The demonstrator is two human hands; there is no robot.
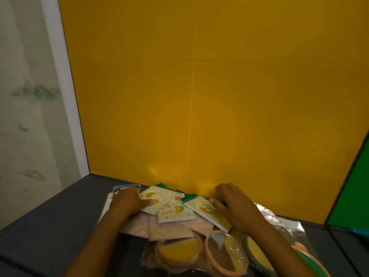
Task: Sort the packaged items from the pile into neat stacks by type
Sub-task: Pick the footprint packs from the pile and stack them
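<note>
A pile of packaged items lies on the dark grey table (50, 232) against the yellow wall. Three cream cards with yellow footprint prints lie on top: one at the left (157, 196), one in the middle (175, 212), one at the right (207, 211). My left hand (127, 200) rests on the left card with its thumb pressed on it. My right hand (235, 204) lies on the right card's far edge. Pink flat packets (169, 228) lie under the cards. Round orange-rimmed discs in clear wrap (179, 250) (225, 254) sit nearest me.
The yellow wall panel (199, 96) stands right behind the pile, a green panel (355, 198) at the right. Clear plastic bags (283, 222) spread at the right. A blue-edged packet (123, 187) pokes out behind my left hand. Green card corners (189, 196) show behind the cream cards.
</note>
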